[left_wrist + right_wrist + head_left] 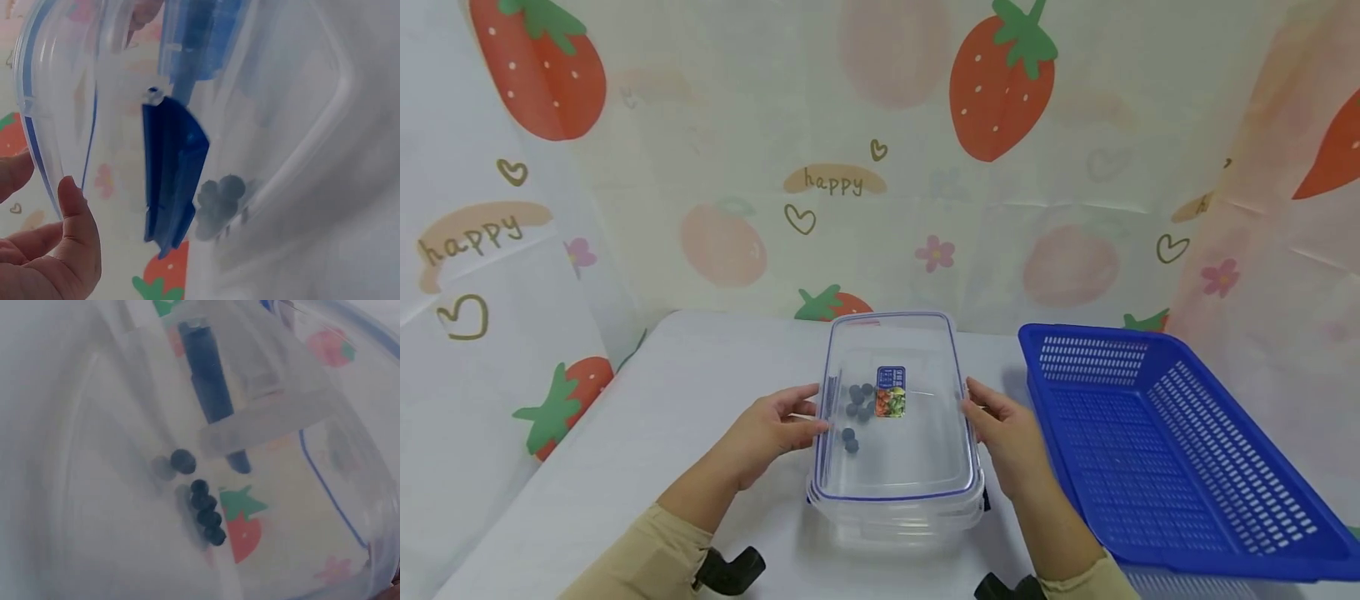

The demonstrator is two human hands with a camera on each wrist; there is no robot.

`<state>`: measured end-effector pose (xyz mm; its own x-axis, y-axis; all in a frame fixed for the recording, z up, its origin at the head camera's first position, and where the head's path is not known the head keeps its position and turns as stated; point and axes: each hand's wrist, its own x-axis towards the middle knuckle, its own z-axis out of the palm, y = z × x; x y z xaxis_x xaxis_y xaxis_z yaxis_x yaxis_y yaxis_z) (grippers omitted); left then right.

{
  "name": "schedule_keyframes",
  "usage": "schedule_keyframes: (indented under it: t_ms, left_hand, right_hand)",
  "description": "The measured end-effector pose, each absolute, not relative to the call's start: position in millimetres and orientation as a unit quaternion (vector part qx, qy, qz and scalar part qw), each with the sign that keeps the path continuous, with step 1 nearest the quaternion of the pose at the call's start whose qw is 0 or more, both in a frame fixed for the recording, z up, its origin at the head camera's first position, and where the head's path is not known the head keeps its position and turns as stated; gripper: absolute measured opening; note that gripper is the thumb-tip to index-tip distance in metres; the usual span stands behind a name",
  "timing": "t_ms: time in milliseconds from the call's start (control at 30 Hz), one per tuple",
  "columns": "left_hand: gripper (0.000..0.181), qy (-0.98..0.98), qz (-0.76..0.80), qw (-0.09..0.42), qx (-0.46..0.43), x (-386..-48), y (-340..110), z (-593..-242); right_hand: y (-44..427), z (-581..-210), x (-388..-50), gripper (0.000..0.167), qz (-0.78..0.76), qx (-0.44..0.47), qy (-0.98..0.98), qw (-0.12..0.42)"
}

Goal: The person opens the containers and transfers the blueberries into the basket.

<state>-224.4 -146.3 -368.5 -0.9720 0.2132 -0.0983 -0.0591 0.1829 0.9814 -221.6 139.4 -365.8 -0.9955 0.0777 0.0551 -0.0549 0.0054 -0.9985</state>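
Both hands grip a clear lid (925,454) by its long sides, the left hand (778,429) at the left edge and the right hand (1003,429) at the right. Beneath it stands a clear plastic container (895,529) holding several dark blue round berries (861,402). A gap shows between lid (37,94) and container in the left wrist view, where the left hand (62,256) pinches the rim and a blue latch (172,175) hangs down. The right wrist view shows berries (206,515) through the clear wall; the right hand is barely visible there.
A blue perforated basket (1150,467) stands on the white table (737,358) to the right, close to the right forearm. A strawberry-patterned sheet (850,250) hangs behind the table. Dark wrist mounts (730,572) sit at both sleeves.
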Motion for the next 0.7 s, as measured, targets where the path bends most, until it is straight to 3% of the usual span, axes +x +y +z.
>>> schedule_keyframes:
  t_ms: [700]
  left_hand:
    - [0.064, 0.788, 0.614, 0.027, 0.033, -214.3, -231.1, -349.1]
  right_hand:
    - [73.6, -354.9, -221.3, 0.037, 0.72, 0.078, -0.69, -0.003]
